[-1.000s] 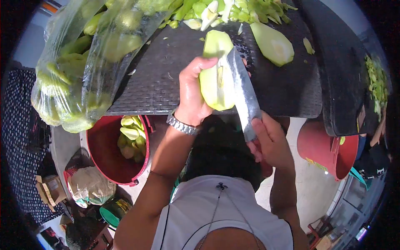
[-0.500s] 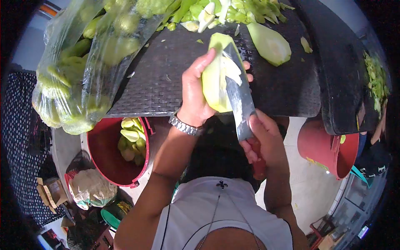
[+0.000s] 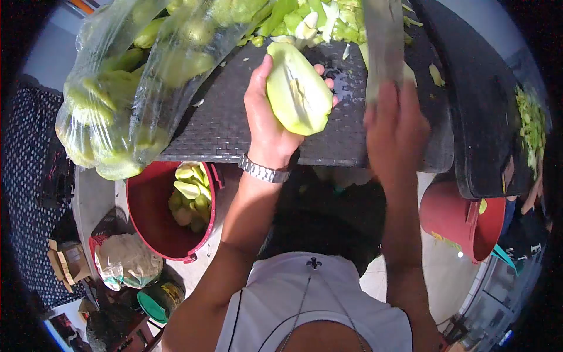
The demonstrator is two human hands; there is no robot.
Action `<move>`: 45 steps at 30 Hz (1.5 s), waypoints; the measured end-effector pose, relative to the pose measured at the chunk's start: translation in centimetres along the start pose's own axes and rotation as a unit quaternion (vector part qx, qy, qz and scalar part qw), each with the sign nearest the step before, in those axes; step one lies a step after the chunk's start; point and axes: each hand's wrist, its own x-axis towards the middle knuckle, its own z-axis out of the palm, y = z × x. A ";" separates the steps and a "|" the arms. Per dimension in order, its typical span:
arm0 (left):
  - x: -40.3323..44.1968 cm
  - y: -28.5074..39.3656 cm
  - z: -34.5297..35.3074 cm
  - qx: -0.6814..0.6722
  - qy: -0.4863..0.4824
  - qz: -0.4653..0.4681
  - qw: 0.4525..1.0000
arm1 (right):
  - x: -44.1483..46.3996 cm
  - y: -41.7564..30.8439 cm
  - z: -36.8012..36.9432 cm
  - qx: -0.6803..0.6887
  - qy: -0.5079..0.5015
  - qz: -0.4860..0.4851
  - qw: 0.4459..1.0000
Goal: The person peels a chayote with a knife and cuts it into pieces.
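Two hands, apart, both occupied. Landmark for everything below: the chayote half (image 3: 300,91) in the left hand (image 3: 271,126).

That half sits in the left palm, cut face up, slightly tilted, pale seed hollow running down its middle. Thumb lies along its left edge; fingertips poke out past its right edge. So the left hand is closed around it from underneath, holding it above the near part of the black woven tabletop (image 3: 226,117). Steel watch (image 3: 264,170) on the wrist, nearer the body than the half.

Right hand (image 3: 399,132) is to the right of the half, clear of it, gripping a knife. Hand and knife blade (image 3: 384,44) are motion-blurred; the blade points away from the body. Second chayote piece (image 3: 409,74) lies on the tabletop right of the half, partly hidden by blade and fingers. Can't tell if the blade touches it.

Beyond the half: pile of cut green pieces (image 3: 346,23). Left of it: clear plastic bag (image 3: 117,105) full of chayotes. Below-left: red bucket (image 3: 146,211) with chayote pieces (image 3: 190,196) inside. Below-right: another red bucket (image 3: 443,217), tipped toward the right.
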 end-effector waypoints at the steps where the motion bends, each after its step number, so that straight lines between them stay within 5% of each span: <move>1: 0.0 -0.2 0.0 -0.013 -0.001 -0.001 1.000 | 1.8 2.0 1.4 -0.082 -0.045 -0.032 0.995; 3: -0.1 -0.3 0.0 0.000 0.001 0.006 1.000 | 4.4 4.3 2.6 -0.242 -0.132 -0.091 0.957; 6: 0.6 0.3 0.0 0.013 -0.011 0.026 1.000 | 3.1 1.6 0.3 -0.256 -0.112 -0.012 0.960; 9: 0.2 0.3 -0.5 -0.010 -0.016 0.039 0.999 | 0.6 -0.5 -1.8 -0.112 -0.144 0.094 0.979; 12: 0.2 0.0 0.1 -0.005 -0.017 0.064 0.998 | -2.2 0.4 -2.6 0.044 -0.285 0.195 0.937; 15: 0.3 -0.2 0.1 -0.008 -0.027 0.080 0.996 | -4.9 -0.6 -3.7 0.066 -0.282 0.237 0.927; 25: 0.4 -1.0 0.6 0.010 -0.062 0.099 0.993 | -9.2 -0.9 -4.5 0.084 -0.307 0.163 0.934; 31: -0.1 -1.3 1.0 0.018 -0.053 0.100 0.993 | -8.8 -1.1 -4.3 0.079 -0.352 0.203 0.910; 45: -1.5 -4.5 0.9 0.078 -0.046 0.113 0.989 | -9.6 0.0 -1.8 0.107 -0.287 0.176 0.936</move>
